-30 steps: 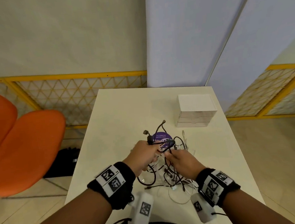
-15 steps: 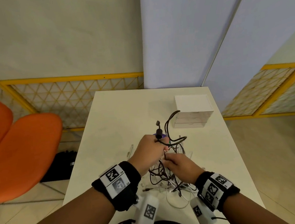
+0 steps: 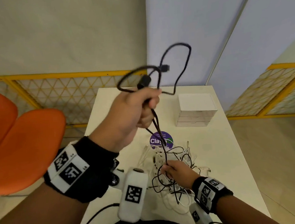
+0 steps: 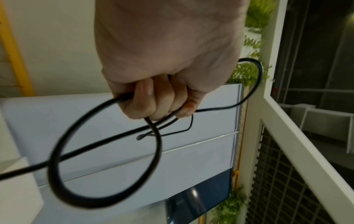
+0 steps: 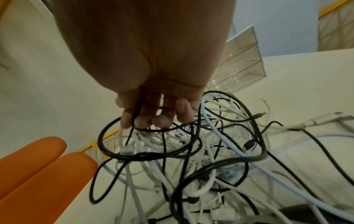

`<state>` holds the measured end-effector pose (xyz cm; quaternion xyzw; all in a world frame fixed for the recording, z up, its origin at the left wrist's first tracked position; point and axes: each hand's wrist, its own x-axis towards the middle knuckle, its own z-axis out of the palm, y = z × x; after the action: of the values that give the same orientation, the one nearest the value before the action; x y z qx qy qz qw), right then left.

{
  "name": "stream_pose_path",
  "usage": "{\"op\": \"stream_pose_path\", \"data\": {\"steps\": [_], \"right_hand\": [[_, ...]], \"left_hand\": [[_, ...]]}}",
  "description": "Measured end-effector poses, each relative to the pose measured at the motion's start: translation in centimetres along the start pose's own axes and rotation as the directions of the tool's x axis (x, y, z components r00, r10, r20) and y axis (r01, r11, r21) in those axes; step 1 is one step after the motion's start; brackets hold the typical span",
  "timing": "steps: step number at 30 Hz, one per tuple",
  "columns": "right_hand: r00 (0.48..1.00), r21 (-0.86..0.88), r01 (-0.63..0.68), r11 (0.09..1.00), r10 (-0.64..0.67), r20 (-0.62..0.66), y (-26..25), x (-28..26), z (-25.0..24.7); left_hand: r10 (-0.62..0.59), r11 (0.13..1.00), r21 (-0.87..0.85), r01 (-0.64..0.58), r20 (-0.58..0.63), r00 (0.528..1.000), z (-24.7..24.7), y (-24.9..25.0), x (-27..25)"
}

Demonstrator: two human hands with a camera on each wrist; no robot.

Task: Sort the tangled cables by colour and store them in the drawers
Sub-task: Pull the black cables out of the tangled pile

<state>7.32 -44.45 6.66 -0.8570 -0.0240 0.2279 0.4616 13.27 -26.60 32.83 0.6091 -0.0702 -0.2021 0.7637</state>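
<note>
The left hand [image 3: 134,111] is holding its grip clamped around a black cable [image 3: 174,63], lifted high above the counter [image 3: 216,150], with loops and a plug standing above the fist and two strands running down into the tangle. Below, near the counter's near edge, the right hand [image 3: 176,169] is pinching black strands at the top of the cable pile [image 3: 175,162], where white and black leads are crossing over one another. The drawers [image 3: 196,111] are sitting shut towards the far right corner, well apart from the pile.

To do this step well, the lift should probably stay slow while the right hand is pinning the pile down, so the black lead is sliding out rather than dragging white ones along; a snagged plug looks like the likely trouble, and feeding slack through the lower fingers should help.

The left wrist view is showing the curled fingers [image 4: 153,100] round the cable's big loop [image 4: 103,159], hidden by the fist from above. The right wrist view is showing fingertips [image 5: 153,121] hooked over a black loop, a pale blue lead [image 5: 216,136] in the pile, and the drawers' clear fronts [image 5: 243,60].
</note>
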Motion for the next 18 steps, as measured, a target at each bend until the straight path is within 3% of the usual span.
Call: {"op": "stream_pose_path", "data": {"steps": [3,6,8,12,18], "right_hand": [[1.0,-0.049,-0.01,0.999,0.01,-0.009,0.0,0.2,0.1],[1.0,-0.074,-0.022,0.997,0.021,-0.013,0.0,0.3,0.0],[1.0,-0.094,-0.007,0.996,0.005,-0.027,-0.4,0.4,-0.4],[0.993,-0.169,0.065,0.983,-0.081,-0.092,-1.6,0.1,-1.6],[0.966,-0.297,0.161,0.941,-0.213,-0.15,-3.0,-0.5,-2.5]], "left_hand": [[0.063,0.993,-0.103,-0.064,-0.012,0.998,-0.9,2.0,-0.3],[0.08,0.995,-0.058,-0.084,-0.071,0.994,-1.9,1.6,0.1],[0.031,0.999,0.042,-0.026,-0.124,0.992,-2.3,-0.1,0.5],[-0.146,0.944,0.26,0.202,-0.22,0.965,-3.1,-4.8,0.7],[-0.268,0.831,0.444,0.336,-0.211,0.94,-3.3,-11.2,1.1]]}}
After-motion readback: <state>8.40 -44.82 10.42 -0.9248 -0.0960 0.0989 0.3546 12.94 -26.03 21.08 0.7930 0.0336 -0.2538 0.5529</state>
